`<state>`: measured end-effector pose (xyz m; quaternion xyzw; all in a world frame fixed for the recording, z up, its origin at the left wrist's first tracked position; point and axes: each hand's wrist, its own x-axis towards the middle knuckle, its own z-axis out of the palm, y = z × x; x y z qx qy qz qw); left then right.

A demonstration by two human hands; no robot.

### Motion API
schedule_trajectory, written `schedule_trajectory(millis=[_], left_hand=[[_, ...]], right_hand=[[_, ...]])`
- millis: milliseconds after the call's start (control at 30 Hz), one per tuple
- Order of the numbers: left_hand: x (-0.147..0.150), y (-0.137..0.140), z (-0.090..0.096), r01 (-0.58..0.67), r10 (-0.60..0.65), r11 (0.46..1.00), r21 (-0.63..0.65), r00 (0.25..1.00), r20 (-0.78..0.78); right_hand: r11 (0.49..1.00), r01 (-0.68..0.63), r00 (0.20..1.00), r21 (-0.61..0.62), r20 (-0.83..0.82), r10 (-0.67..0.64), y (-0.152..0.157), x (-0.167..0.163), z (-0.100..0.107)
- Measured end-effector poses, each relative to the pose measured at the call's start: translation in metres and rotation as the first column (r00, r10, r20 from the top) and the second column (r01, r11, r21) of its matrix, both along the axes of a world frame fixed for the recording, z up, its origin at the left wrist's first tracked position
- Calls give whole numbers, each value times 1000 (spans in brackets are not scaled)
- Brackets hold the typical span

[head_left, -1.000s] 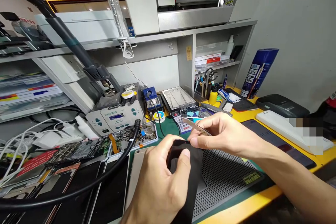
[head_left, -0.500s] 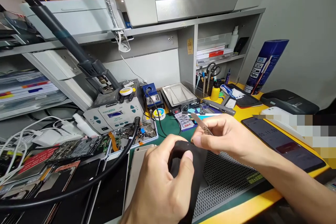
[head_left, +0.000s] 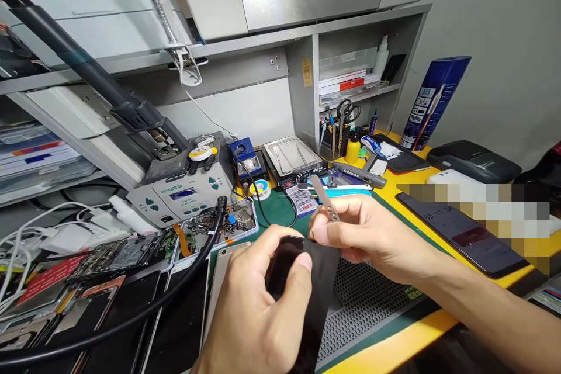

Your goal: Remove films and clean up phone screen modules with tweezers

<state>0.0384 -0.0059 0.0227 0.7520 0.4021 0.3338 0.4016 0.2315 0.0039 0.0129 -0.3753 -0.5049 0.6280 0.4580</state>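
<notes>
My left hand (head_left: pixel 258 310) is closed around the edges of a black phone (head_left: pixel 284 260), thumb on its face and fingers behind, holding it tilted above the mat. A flat matte black part (head_left: pixel 324 263) runs along the phone's right side; I cannot tell whether it is joined to it. At the phone's top right corner, my right hand (head_left: pixel 372 231) pinches a thin metal pry blade (head_left: pixel 322 194) with small holes. The blade's rounded end points up and away from the phone. Its lower end is hidden by my fingers, which are against the corner.
Below my hands lies a grey honeycomb mat (head_left: pixel 363 310) on a green mat. Opened phones and boards (head_left: pixel 127 254) crowd the left, crossed by a black hose (head_left: pixel 175 298). A rework station (head_left: pixel 188 187) stands behind. A phone showing a timer (head_left: pixel 460 234) lies right.
The camera view has shifted slightly. The pry blade has turned more upright in my right hand, and the phone's face has tilted more into view. Both hands keep their hold.
</notes>
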Motion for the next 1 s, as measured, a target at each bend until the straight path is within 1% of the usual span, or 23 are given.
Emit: schedule_trajectory(millis=[133, 233, 367, 433, 567, 667, 1000], left_hand=[[-1, 0, 1, 30, -29, 999, -21, 999, 38], [-2, 1, 0, 54, -52, 997, -56, 998, 37], [-2, 2, 0, 42, -39, 994, -97, 999, 32], [-1, 2, 1, 41, -38, 995, -86, 999, 34], [1, 1, 2, 48, -46, 996, -71, 998, 31], [2, 2, 2, 50, -48, 995, -82, 999, 19], [-1, 5, 2, 54, -57, 995, -89, 998, -24]], right_hand=[[995, -39, 998, -96, -55, 33, 0, 0, 1], [981, -84, 993, -175, -102, 67, 1, 1, 0], [969, -111, 991, -222, -104, 89, 2, 2, -1], [975, -89, 994, -205, -75, 75, 3, 3, -1], [996, -35, 999, -80, 38, 39, 2, 2, -1], [999, -26, 996, -29, 81, 28, 1, 1, 0], [998, -18, 990, -52, 139, 25, 1, 4, -4]])
